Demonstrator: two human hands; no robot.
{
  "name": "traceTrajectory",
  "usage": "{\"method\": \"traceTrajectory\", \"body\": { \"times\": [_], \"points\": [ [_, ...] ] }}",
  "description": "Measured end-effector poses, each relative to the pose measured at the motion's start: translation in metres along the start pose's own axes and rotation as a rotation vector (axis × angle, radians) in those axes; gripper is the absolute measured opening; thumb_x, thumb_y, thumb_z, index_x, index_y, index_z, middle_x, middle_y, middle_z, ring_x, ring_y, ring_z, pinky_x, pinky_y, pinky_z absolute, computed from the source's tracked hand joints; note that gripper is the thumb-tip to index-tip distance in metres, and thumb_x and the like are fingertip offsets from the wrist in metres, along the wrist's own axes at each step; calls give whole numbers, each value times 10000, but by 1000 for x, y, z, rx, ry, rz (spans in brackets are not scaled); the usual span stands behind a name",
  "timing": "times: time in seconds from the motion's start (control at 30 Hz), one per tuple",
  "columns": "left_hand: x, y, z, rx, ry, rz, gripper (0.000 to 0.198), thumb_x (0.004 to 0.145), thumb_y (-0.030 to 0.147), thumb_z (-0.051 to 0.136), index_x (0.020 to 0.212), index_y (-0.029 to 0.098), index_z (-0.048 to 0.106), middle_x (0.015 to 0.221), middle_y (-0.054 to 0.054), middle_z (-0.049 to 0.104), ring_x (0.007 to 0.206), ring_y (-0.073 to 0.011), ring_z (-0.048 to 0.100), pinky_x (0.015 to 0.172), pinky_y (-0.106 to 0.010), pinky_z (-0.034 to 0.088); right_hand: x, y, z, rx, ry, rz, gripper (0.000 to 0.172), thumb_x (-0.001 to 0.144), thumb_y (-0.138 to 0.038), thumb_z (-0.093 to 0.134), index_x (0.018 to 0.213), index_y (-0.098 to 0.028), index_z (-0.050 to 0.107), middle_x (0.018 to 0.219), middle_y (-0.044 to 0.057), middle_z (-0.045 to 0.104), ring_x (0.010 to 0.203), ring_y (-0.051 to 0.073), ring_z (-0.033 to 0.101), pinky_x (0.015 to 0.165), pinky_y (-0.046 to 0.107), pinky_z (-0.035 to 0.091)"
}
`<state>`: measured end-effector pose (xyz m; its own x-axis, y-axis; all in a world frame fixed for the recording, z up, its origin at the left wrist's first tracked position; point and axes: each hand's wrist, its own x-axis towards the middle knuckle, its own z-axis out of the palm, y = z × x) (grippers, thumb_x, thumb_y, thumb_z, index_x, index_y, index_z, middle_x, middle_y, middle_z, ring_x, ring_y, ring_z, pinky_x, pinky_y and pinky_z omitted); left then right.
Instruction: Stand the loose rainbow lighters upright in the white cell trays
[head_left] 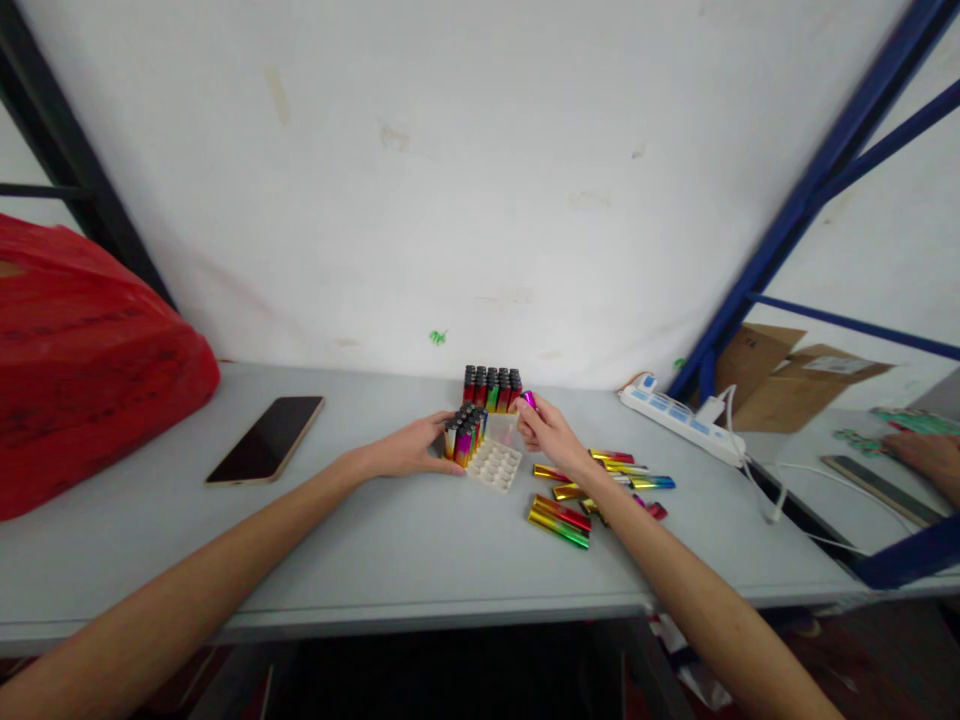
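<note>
A white wall (480,180), marked here and there with small smudges and a green scribble, stands behind a pale grey worktop (360,560). In the middle sits a white tray (496,468) with rows of round holes. Its left part carries upright black-topped pieces (466,430) with shiny coloured bodies (they look like lighters), while the holes at its right show bare. The left hand (416,447) is curled about the left side of this upright group, thumb at the front and fingers behind, steadying it. The right hand (551,430), raised just right of the tray, pinches a purple piece (529,399) between thumb and fingers; its lower end is hidden by the hand.

Behind the tray, near the wall, a second block of black-topped pieces (491,388) stands in tight rows. Loose shiny pieces (561,520) in red, gold, green and blue lie on their sides to the right, some partly covered by the right forearm. Farther left lie a dark-screened phone (266,440) and a bulging red bag (90,370). On the right are a white power strip (682,420), cardboard boxes (795,385) beyond a blue frame (814,190), and another person's hand (926,460) at the edge.
</note>
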<state>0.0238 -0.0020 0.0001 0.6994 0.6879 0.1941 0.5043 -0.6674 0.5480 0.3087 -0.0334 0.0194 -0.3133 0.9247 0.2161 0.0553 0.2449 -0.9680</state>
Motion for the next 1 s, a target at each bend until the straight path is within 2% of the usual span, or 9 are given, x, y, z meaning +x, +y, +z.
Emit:
{"method": "traceTrajectory", "body": {
  "times": [0.1,0.27,0.4,0.53,0.77,1.0],
  "points": [
    [-1,1,0,13,8,-11,936,810,701,840,1532,171,572,1608,-159,583,1439,-371,588,1272,-440,418,0,1,4,-61,83,20,628,858,-877,579,855,-257,480,609,-107,325,488,98,266,459,243,241],
    [-3,5,4,36,52,-37,938,772,705,864,1499,180,591,1558,-153,628,1393,-378,621,1244,-447,452,0,5,8,-331,244,-66,655,896,-836,513,619,-251,412,566,-48,365,547,119,329,512,278,264],
    [-3,7,6,44,64,-49,924,762,701,870,1482,187,604,1540,-140,642,1370,-376,637,1232,-431,465,1,7,11,-443,302,-79,569,891,-710,493,567,-256,383,558,-39,328,556,123,313,537,291,234],
    [-2,8,6,68,65,-57,910,767,693,863,1476,181,611,1552,-141,630,1372,-380,635,1241,-433,455,1,6,14,-475,297,-92,507,894,-649,474,585,-255,396,571,-32,369,571,133,348,552,291,252],
    [-3,15,6,69,78,-60,931,763,688,866,1507,202,585,1556,-135,632,1380,-391,631,1240,-462,463,-3,-4,14,-464,217,-157,560,978,-741,476,754,-231,527,665,-15,544,642,156,468,609,280,361],
    [-3,18,7,62,83,-44,896,765,669,869,1483,199,609,1535,-136,650,1354,-394,652,1209,-462,495,-4,-1,16,-512,245,-138,574,958,-671,483,585,-237,438,567,-26,421,590,141,392,584,294,286]
  ]
}}
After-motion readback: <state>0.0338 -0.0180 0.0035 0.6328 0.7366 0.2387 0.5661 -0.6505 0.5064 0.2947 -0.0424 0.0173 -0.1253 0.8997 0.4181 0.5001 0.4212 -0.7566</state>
